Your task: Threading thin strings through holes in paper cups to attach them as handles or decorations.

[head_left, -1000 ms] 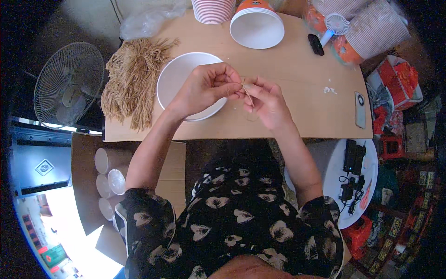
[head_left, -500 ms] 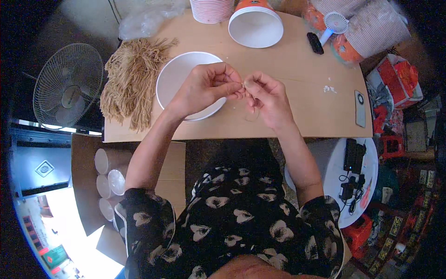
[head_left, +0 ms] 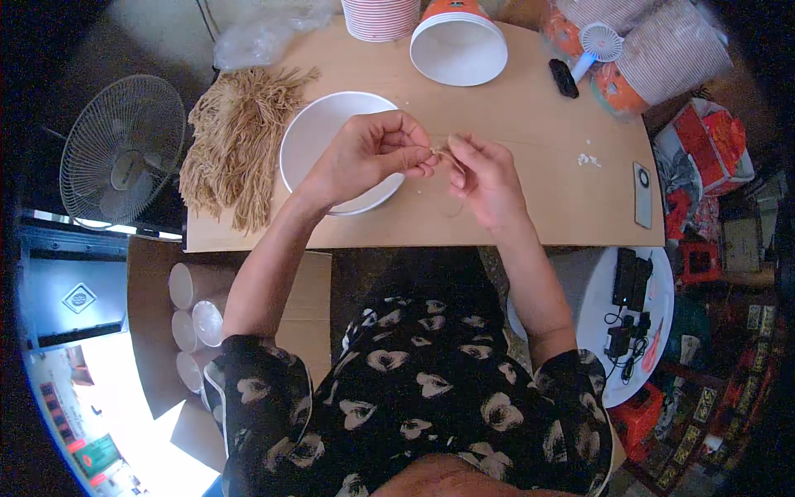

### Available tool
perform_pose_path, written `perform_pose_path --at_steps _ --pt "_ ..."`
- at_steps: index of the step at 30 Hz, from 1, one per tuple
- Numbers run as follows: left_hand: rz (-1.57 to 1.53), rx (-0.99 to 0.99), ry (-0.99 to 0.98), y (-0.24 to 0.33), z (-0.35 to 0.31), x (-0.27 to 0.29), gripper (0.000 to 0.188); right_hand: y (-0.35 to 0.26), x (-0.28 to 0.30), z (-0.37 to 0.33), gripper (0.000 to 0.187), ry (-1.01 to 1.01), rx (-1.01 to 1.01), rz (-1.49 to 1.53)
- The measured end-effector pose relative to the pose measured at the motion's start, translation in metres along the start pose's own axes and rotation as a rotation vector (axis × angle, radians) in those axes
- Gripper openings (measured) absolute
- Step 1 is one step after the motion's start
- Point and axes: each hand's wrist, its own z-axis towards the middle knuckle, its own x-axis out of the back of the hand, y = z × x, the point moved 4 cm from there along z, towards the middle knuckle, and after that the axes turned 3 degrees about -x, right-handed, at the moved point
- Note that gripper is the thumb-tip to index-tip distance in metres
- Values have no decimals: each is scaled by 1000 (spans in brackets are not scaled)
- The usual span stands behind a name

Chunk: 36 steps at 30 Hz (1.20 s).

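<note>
One round white bowl, partly hidden behind left hand; cardboard box holding pale round tubs. Thin tan strand right of the bowl, pinched in left hand, right hand curled close, grip unclear. Shaggy tan fibre bundle beside the bowl.

A small makeshift workroom is suggested; whether it belongs to a home or a shop cannot be told. Working use is shown by a tan-topped table, on which a heap of tan strands is laid at left and plastic-wrapped stacks of paper tubs are kept at far right. A caged fan is placed at left.
</note>
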Motion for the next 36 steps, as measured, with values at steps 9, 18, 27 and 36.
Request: perform_pose_path --at_steps 9,18,27,36 --pt "42 -5 17 -1 1 0 11 -2 -1 -1 17 -45 173 -291" --pt "49 -16 20 2 0 -2 17 -7 -6 -5 15 -4 180 -296" --pt "14 2 26 1 1 -1 20 -2 5 -2 21 -37 107 -116" --pt "52 15 11 2 1 -2 20 -2 8 0 22 15 192 -299"
